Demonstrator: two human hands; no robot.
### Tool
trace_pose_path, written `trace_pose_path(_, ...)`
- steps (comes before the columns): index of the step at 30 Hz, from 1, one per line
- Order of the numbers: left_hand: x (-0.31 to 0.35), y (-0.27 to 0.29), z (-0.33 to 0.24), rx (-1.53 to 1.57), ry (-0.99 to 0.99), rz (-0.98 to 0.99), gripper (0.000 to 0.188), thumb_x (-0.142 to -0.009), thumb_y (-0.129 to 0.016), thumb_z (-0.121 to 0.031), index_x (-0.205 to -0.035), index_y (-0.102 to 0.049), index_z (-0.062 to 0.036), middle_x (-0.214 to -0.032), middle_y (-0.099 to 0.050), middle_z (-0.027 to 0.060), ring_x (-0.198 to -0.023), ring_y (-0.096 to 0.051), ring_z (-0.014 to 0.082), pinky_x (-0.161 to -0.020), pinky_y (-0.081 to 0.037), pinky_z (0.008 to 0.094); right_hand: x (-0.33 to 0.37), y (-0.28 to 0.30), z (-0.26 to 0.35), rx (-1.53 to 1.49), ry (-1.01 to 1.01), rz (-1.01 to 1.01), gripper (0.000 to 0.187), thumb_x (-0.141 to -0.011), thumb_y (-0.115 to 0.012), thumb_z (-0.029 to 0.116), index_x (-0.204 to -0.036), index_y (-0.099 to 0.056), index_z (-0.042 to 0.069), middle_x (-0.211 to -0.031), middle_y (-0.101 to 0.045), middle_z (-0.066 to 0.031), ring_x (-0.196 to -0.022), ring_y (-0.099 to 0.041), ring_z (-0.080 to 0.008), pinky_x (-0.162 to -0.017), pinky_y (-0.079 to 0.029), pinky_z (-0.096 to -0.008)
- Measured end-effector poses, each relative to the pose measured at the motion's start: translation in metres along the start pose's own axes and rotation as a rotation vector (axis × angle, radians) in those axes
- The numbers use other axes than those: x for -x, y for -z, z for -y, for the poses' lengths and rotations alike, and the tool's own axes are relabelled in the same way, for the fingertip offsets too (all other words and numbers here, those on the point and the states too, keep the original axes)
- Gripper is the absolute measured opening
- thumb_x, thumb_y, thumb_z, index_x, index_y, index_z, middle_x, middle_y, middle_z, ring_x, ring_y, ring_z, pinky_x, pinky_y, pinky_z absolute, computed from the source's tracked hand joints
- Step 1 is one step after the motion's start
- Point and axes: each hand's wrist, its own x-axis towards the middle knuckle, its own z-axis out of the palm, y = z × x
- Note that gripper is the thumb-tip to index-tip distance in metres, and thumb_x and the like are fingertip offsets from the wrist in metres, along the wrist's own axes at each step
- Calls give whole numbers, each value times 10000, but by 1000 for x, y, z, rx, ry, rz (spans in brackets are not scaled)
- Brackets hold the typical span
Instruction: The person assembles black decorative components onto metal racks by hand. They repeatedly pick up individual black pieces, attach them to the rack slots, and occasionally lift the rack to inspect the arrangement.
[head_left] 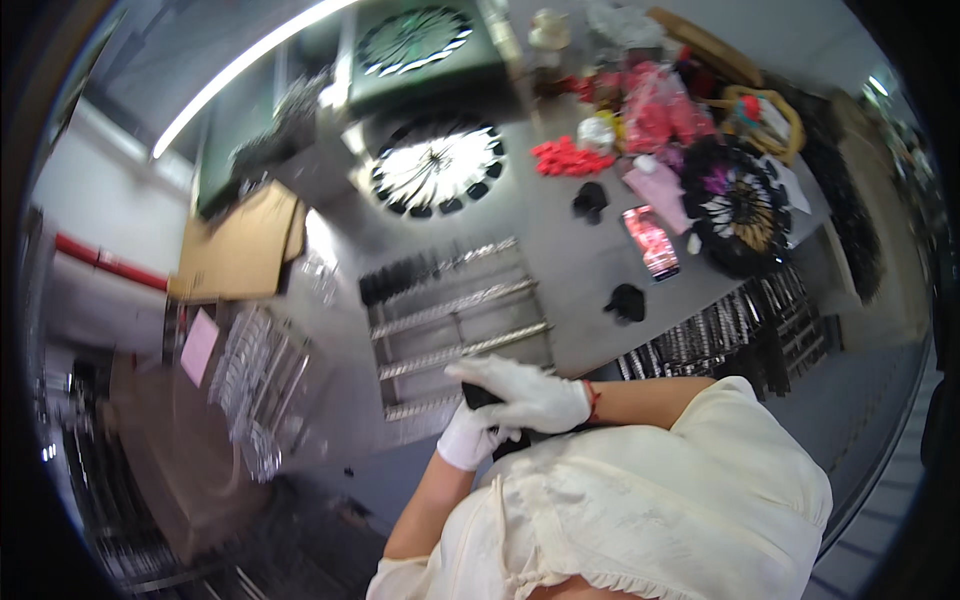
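Nearest the camera, at six o'clock, both gloved hands meet over a small dark object [482, 396] held close to the chest, above the cream ruffled garment [640, 500]. The right hand [525, 392] lies across the top of it, fingers curled around it in a grasp. The left hand [468, 438] closes around its lower end from beneath. What the dark object is cannot be told; it is mostly covered by the white gloves.

Just beyond the hands, toward twelve o'clock, a metal rack [455, 325] with rows of slim silvery pieces lies on the grey table [570, 270], with a row of dark pieces at its far edge. At three o'clock from the hands, more rows of dark and silvery pieces [730, 330] line the table's near edge. At nine o'clock, a blurred wire frame [255, 385] and a pink sheet [198, 345] sit low beside a cardboard box [240, 245].

Farther up the table lie two small black items [626, 302] [590, 200], and a phone [651, 241] with a lit screen between them. At two o'clock a black patterned fan [738, 205] lies spread open. At twelve o'clock lies a white fan with black edging [437, 166], then red pieces [568, 157] and pink packets [660, 110], and farthest off, a dark green fan [412, 40].
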Motion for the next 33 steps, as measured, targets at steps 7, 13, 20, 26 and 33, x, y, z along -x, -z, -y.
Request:
trace_pose_path(7, 25, -22, -8, 447, -192, -197, 518, -903, -708, -149, -1404, -585, -112, -1017, -614, 54, -928, -615, 274, -794, -530, 423, -25, -24, 16, 665, 311, 100, 812, -880, -624, 522, -1482, -464, 1, -1519, -446, -230, -1444, -391, -432, -1112, -318, -693)
trace_pose_path(13, 39, 9, -12, 270, -153, 14, 457, -847, -701, 6, -1289, -588, -22, -1121, -692, 113, -980, -721, 216, -696, -626, 288, -36, -33, 9, -587, -230, 72, 645, -1036, -483, 438, -1568, -379, 90, -1497, -508, -123, -984, -593, -178, -814, -504, -356)
trace_pose_path(20, 34, 22, 9, -282, -263, -208, 726, -697, -878, -13, -1345, -554, -50, -1239, -643, 71, -1141, -617, 188, -919, -545, 337, -69, -63, 4, 432, 87, -38, 254, -796, -777, 268, -1016, -754, 142, -891, -704, -80, -879, -695, -300, -860, -551, -423)
trace_pose_path(26, 47, 41, 0, 167, 18, 176, 478, -864, -809, -142, -1285, -608, -37, -1096, -714, 121, -952, -720, 217, -840, -590, 348, -81, -65, -18, 245, 268, 109, 246, -744, -777, 173, -982, -734, 126, -934, -717, -81, -863, -698, -308, -855, -557, -403)
trace_pose_path(33, 21, 60, 29, 385, 129, 158, 334, -1019, -638, -219, -1251, -604, 19, -1048, -704, 154, -908, -716, 243, -722, -583, 330, -87, -47, -52, -60, -293, 453, 461, -915, -667, 241, -1333, -666, 47, -1349, -669, -134, -1268, -622, -230, -1119, -455, -345)
